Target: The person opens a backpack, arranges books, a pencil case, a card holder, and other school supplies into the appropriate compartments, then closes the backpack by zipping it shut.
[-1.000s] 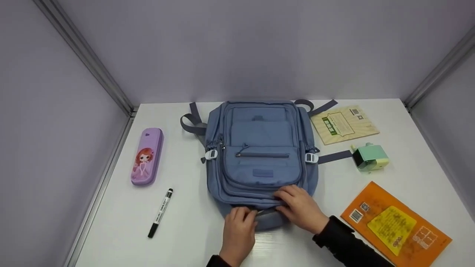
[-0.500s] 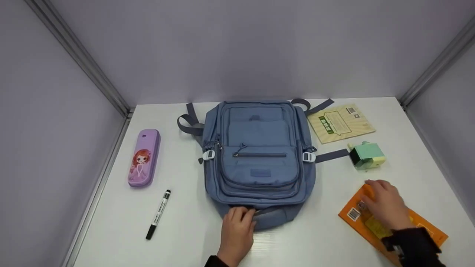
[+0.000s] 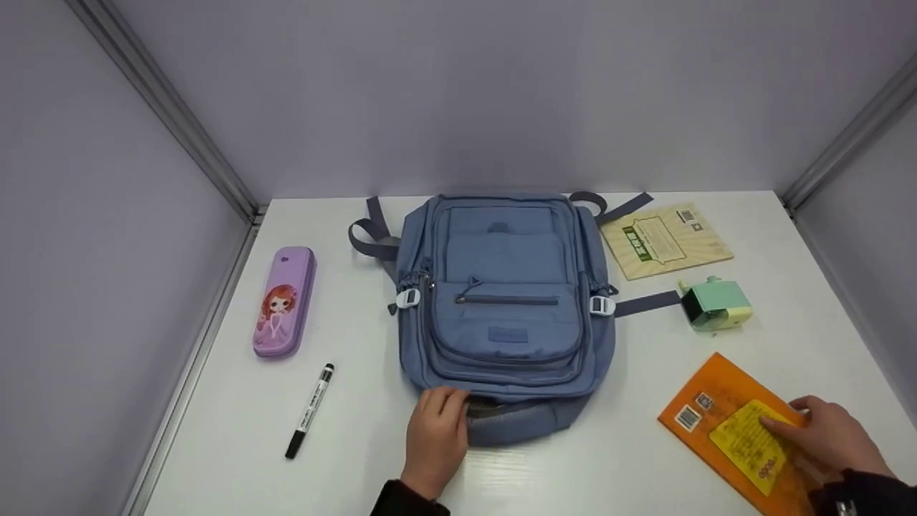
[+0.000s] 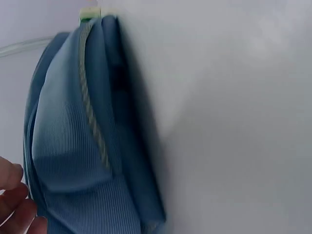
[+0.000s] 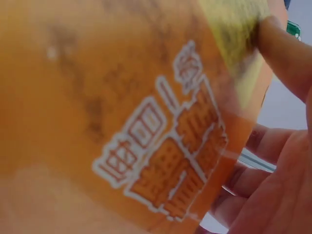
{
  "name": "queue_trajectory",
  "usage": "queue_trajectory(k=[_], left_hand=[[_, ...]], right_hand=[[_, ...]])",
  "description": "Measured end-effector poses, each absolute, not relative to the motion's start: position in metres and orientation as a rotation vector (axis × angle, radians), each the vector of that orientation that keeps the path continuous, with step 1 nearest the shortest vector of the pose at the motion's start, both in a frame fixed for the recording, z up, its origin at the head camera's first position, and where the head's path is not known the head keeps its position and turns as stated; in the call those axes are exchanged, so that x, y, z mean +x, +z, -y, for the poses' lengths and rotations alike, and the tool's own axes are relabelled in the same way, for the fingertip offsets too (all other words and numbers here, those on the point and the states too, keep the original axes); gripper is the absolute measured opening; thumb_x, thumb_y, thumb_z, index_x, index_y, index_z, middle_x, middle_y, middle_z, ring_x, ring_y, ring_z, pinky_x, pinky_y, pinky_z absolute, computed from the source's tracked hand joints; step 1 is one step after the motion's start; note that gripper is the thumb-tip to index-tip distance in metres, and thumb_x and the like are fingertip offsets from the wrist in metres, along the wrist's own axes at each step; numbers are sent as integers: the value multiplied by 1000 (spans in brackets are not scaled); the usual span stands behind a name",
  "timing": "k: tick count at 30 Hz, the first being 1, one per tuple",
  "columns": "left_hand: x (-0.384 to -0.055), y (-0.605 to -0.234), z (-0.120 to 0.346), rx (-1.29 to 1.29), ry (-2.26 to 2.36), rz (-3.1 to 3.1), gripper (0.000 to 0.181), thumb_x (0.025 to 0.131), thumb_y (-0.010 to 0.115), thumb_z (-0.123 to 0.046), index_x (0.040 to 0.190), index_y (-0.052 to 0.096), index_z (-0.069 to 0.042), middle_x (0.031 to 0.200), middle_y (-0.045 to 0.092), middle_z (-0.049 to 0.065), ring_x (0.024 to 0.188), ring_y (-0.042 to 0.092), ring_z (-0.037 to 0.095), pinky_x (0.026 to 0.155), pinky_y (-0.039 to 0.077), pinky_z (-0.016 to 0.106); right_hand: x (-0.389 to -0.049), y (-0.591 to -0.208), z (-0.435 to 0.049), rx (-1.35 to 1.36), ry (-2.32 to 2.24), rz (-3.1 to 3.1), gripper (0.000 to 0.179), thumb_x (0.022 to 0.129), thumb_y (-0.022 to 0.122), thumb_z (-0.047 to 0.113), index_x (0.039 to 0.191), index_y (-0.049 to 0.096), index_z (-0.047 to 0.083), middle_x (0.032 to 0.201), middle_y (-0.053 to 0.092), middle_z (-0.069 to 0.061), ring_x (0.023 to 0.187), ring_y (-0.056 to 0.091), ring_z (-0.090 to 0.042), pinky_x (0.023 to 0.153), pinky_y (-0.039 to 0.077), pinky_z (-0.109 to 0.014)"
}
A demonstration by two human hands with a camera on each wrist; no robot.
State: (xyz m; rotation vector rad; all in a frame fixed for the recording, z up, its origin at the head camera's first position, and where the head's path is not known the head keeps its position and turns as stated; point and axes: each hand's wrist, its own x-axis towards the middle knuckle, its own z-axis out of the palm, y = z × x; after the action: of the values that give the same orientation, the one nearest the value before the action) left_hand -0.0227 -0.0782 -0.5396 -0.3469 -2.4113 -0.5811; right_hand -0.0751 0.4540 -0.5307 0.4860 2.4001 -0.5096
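Note:
A blue backpack lies front side up in the middle of the white table, with a gap at its near end. My left hand grips the flap's edge at the left of that gap; its fingertips also show at the border of the left wrist view. To the right, my right hand holds an orange book by its right edge. The right wrist view has the thumb on the cover and the other fingers beyond the edge, partly hidden by the book.
On the left lie a purple pencil case and a black-and-white marker. A beige booklet and a green pencil sharpener are at the right. Dark straps spread from the backpack. Grey panels wall in the table.
My right hand has left the backpack's near end, crossed over the orange book and taken its right edge. The left hand has shifted slightly left along the backpack's opening.

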Motion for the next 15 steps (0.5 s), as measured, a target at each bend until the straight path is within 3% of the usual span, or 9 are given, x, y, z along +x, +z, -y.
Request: queue_trajectory(k=[10,15], left_hand=[[-39,-530,100,-322,-486,2519,36,74,85,-10,108,72,-7,105,62,11,96,60,25,80,52,39],[-38,-529,102,-334,-505,2562,33,76,84,-11,107,73,-7,105,63,10,98,61,26,84,52,42]], right_hand=[[-70,-531,-441,422,-481,-2440,79,87,72,50,116,46,-20,90,59,-22,80,53,-29,72,47,-36],[-67,-533,-439,400,-502,-2414,78,86,71,54,108,49,-16,84,58,-17,78,53,-26,68,45,-33]])
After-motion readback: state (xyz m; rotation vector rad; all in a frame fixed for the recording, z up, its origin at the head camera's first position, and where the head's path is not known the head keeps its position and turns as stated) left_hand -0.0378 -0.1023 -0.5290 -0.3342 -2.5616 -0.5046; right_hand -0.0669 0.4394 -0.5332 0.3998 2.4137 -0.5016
